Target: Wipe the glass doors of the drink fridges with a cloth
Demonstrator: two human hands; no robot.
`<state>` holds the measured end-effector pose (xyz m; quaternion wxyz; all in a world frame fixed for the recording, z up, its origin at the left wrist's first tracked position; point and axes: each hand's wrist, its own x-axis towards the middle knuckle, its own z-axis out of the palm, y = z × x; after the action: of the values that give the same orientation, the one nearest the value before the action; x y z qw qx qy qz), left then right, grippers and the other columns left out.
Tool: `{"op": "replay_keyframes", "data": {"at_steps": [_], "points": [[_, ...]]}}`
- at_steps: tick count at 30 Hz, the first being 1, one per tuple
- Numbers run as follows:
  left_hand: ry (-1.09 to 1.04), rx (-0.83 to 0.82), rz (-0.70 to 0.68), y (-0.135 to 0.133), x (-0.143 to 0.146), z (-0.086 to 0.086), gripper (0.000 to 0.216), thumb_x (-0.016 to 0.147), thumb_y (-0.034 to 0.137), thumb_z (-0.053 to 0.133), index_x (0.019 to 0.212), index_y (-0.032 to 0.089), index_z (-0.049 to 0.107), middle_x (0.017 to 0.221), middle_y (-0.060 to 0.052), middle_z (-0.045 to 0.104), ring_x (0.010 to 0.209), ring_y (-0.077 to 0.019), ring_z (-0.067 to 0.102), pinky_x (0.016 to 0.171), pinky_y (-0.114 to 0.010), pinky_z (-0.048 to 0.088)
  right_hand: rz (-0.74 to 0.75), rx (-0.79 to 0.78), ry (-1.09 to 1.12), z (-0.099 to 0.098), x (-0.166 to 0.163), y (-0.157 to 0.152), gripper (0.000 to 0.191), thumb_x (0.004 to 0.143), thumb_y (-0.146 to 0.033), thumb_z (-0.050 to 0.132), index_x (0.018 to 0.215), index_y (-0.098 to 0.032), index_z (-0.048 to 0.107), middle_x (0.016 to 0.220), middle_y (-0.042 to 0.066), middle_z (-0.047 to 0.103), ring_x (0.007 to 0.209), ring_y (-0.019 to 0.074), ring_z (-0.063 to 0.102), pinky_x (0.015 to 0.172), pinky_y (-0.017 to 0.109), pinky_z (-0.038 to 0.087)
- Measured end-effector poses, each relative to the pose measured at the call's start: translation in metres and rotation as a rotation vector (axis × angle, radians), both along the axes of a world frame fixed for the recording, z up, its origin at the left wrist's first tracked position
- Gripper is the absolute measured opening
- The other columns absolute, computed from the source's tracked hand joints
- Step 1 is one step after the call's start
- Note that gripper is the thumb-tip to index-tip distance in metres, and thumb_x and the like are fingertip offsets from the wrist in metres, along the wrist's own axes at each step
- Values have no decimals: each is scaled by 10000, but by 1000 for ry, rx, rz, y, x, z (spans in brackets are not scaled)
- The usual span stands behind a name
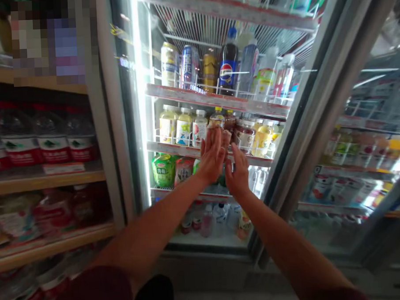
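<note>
Both my arms reach into an open drinks cooler. My left hand (212, 154) is raised flat with fingers apart at the second shelf rail (173, 148), its fingertips at a small brown bottle (230, 120) and a yellow-capped bottle (216, 117). My right hand (236, 171) is just to the right and a little lower, fingers apart, close to the same shelf edge. Whether either hand touches a bottle I cannot tell. Neither hand holds anything that I can see.
The open glass door (321, 113) stands to the right of my arms. Cans and a Pepsi bottle (228, 67) fill the shelf above; green packs (163, 169) sit below. Wooden shelves (49, 179) at left hold water bottles (50, 139).
</note>
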<state>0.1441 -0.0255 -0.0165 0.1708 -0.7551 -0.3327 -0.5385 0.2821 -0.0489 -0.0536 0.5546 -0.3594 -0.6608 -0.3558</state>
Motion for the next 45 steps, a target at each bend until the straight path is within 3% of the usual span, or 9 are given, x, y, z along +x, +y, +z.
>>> {"op": "replay_keyframes", "data": {"at_steps": [6, 9, 13, 17, 22, 29, 36, 42, 45], "points": [[-36, -116, 20, -20, 5, -1, 576, 1074, 334, -47, 1596, 264, -280, 1734, -50, 109, 1566, -174, 267, 1285, -426, 326, 37, -53, -119, 8, -30, 7, 614, 1078, -265, 303, 1664, -173, 140, 1653, 123, 397, 1567, 216, 308, 1264, 434, 368], [97, 69, -35, -21, -33, -4, 656, 1095, 467, 139, 1657, 235, -107, 1721, -96, 175, 1578, -223, 244, 1282, -446, 301, -54, -40, -200, -17, -24, 18, 605, 1072, -275, 380, 1649, -193, 219, 1602, 122, 479, 1556, 236, 336, 1255, 470, 378], [288, 258, 178, 3, -103, -17, 612, 1063, 447, 390, 1642, 348, 218, 1691, -40, 292, 1599, -249, 150, 1310, -530, 157, -82, 34, -370, -63, -1, 9, 553, 1020, -232, 514, 1560, -156, 424, 1488, 129, 608, 1465, 242, 487, 1223, 428, 417], [236, 294, 278, 36, -142, -30, 604, 1042, 425, 438, 1621, 337, 289, 1676, -47, 323, 1603, -246, 90, 1312, -562, 51, -39, 96, -515, -51, 14, 8, 360, 997, -255, 581, 1353, -215, 624, 1358, 65, 713, 1396, 199, 560, 1254, 379, 351], [217, 276, 267, 45, -143, -34, 593, 1034, 491, 434, 1598, 328, 353, 1678, -20, 321, 1600, -266, 136, 1315, -551, 26, -70, 91, -264, -2, -5, 29, 324, 998, -204, 496, 1290, -175, 636, 1444, 128, 634, 1493, 242, 441, 1263, 451, 321], [227, 318, 326, 40, -140, -37, 600, 1044, 434, 422, 1622, 327, 299, 1685, -16, 302, 1604, -227, 103, 1322, -513, 20, 13, 10, -488, -67, -23, 20, 435, 976, -208, 544, 1408, -232, 594, 1482, 92, 611, 1504, 233, 421, 1262, 420, 304], [221, 314, 345, 43, -141, -38, 612, 1033, 453, 430, 1622, 342, 305, 1679, -17, 316, 1599, -254, 129, 1318, -528, 49, -69, 100, -66, 18, -15, 35, 529, 1028, -146, 404, 1553, -209, 432, 1575, 105, 512, 1559, 225, 325, 1269, 472, 274], [228, 348, 333, 41, -141, -38, 651, 1029, 418, 448, 1641, 330, 245, 1682, -21, 304, 1599, -247, 117, 1323, -512, 35, -6, -34, -525, -50, -4, 15, 635, 999, -104, 372, 1621, -217, 316, 1536, 36, 574, 1536, 154, 362, 1306, 371, 161], [245, 357, 358, 41, -141, -37, 632, 1041, 432, 422, 1639, 318, 254, 1692, -18, 277, 1602, -239, 88, 1325, -511, 29, 1, -64, -608, -42, 10, 13, 623, 1013, -138, 403, 1619, -251, 316, 1543, 14, 567, 1519, 143, 390, 1318, 372, 97]]}}
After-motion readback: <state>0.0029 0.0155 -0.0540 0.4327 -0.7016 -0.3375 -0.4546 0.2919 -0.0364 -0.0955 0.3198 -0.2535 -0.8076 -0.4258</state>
